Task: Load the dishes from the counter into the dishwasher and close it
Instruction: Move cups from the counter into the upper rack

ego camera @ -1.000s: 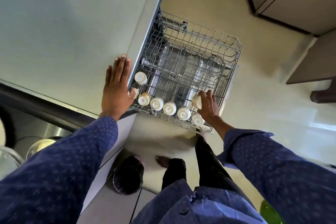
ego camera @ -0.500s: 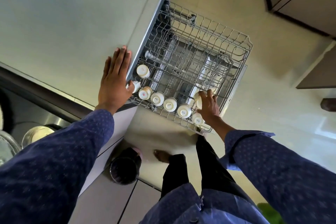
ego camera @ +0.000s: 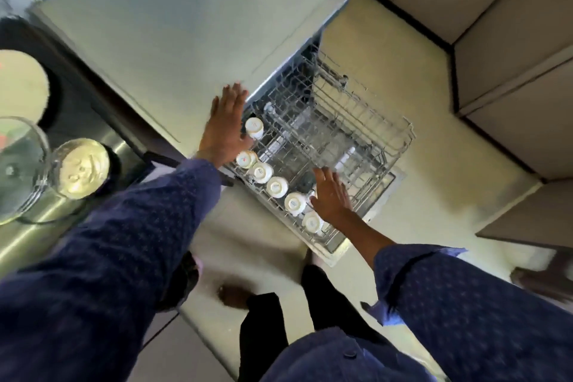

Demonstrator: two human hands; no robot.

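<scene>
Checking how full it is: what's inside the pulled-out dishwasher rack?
The rack holds six upturned white cups along its near edge; the rest looks empty. The right hand hides one spot.

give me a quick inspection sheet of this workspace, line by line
surface: grey counter, bare where visible; left hand flat on its edge
job's things: rack pulled out over the open door; six white cups upside down along its near and left sides; rest of rack looks empty
clutter: glass lid and bowl at the sink, far left
hands: both open, holding nothing; right hand spread over the rack's near right corner
cables: nothing seen
surroundings: pale floor, cabinets at right, dark bin below the counter; frame is blurred
</scene>
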